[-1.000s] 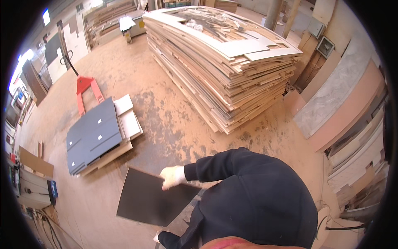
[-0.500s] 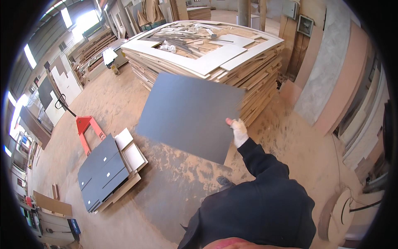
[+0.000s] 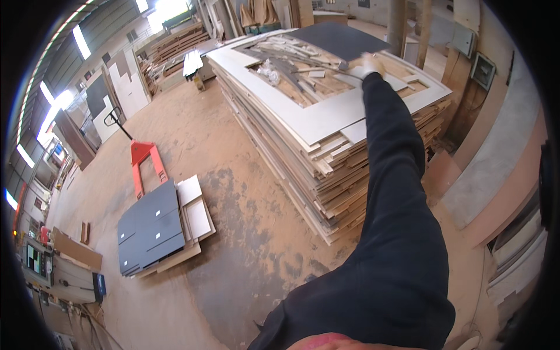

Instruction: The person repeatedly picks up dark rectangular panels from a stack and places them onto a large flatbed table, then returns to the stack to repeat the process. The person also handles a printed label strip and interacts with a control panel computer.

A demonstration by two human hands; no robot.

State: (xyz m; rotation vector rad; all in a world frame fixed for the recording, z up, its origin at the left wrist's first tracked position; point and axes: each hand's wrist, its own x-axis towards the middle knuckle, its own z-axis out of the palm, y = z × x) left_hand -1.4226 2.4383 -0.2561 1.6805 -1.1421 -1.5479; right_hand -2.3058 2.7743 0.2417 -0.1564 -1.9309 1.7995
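My right arm reaches far forward over the tall stack of boards (image 3: pixel 326 192). At its end my right hand (image 3: pixel 370 65), in a white glove, is at the near edge of a dark grey panel (image 3: pixel 338 39). The hand is smeared by motion, so whether its fingers grip that edge or are just off it does not show. The panel is at the far end of the stack, over the white boards and scrap strips (image 3: pixel 297 73) on top. My left hand is out of view.
A red pallet jack (image 3: pixel 142 153) stands at the left, by a low pile of dark grey panels (image 3: pixel 153 224) with pale boards beside it. Long curved boards (image 3: pixel 496 151) lean along the right side. A control console (image 3: pixel 41 262) is at the lower left.
My right hand has carried the dark grey panel from in front of the stack forward and up to its far end. The arm is now stretched out, and the view has shifted.
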